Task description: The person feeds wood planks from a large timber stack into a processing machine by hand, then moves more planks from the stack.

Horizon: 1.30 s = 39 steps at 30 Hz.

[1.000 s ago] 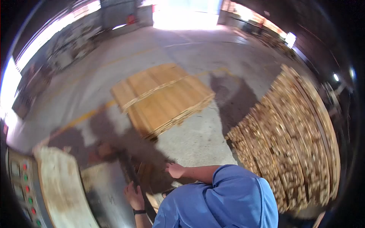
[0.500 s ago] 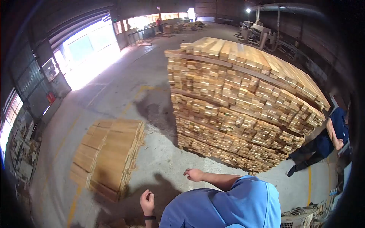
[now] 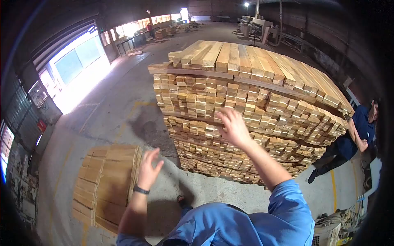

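A tall stack of wooden beams (image 3: 230, 98) stands ahead of me, its sawn ends facing my way. My right hand (image 3: 233, 128) is raised before those ends with its fingers apart, holding nothing. Lower and to the left, my left hand (image 3: 148, 167) has a dark band at the wrist; its thumb and fingers are spread with nothing between them. That hand overlaps the right edge of a low pile of flat boards (image 3: 117, 176) on the floor.
A person in dark clothes (image 3: 356, 133) stands at the right end of the stack. Machinery (image 3: 328, 229) sits at the lower right. A bright doorway (image 3: 78, 69) opens at the left, and more machines (image 3: 260, 29) stand at the back.
Both my hands have risen and reached forward, the right one now in front of the beam ends. The view has moved closer to the stack, and a foot now shows below.
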{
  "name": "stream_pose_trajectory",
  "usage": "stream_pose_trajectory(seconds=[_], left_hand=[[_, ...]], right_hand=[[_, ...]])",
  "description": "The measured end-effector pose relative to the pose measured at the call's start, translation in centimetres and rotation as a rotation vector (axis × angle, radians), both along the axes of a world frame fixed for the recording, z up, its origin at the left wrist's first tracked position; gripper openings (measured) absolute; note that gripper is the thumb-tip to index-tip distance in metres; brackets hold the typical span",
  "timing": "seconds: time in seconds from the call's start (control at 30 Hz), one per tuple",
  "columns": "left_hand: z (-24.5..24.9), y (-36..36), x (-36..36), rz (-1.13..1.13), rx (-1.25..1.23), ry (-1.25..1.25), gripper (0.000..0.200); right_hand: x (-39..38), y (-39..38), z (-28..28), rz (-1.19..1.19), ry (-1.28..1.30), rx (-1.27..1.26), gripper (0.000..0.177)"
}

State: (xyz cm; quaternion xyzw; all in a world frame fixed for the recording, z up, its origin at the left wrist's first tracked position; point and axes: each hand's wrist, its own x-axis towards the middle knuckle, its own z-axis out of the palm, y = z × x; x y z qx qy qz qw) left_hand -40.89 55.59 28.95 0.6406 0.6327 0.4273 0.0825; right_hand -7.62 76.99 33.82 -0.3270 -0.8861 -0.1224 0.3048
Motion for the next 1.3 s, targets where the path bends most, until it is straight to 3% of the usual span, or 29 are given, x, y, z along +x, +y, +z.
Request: stream_pose_trajectory(seconds=[0.17, 0.37, 0.53, 0.57, 1.07, 1.17, 1.3], left_hand=[[10.3, 13.7, -1.7, -0.114, 0.276, 0.383, 0.075], [17.4, 29.2, -3.5, -0.131, 0.427, 0.695, 0.095], [18.8, 37.9, -3.5, -0.24, 0.423, 0.762, 0.096], [18.6, 39.0, -3.3, -0.265, 0.426, 0.752, 0.097], [19.3, 40.2, -2.3, -0.321, 0.468, 0.576, 0.077], [21.1, 39.9, -3.1, -0.333, 0.505, 0.544, 0.074], [22.5, 38.0, -4.4, -0.363, 0.45, 0.527, 0.073]], right_hand=[[-3.0, 4.8, 10.1, -0.097, -0.023, 0.276, 0.083], [-6.8, 13.9, 14.0, -0.376, -0.209, 0.34, 0.086], [-8.1, 16.6, 13.9, -0.432, -0.245, 0.427, 0.043], [-8.2, 16.8, 13.9, -0.432, -0.246, 0.442, 0.042], [-7.6, 17.7, 15.3, -0.277, -0.3, 0.4, 0.04], [-8.7, 16.7, 17.2, -0.363, -0.273, 0.14, 0.055], [-9.8, 15.1, 18.5, -0.309, -0.281, 0.281, 0.045]])
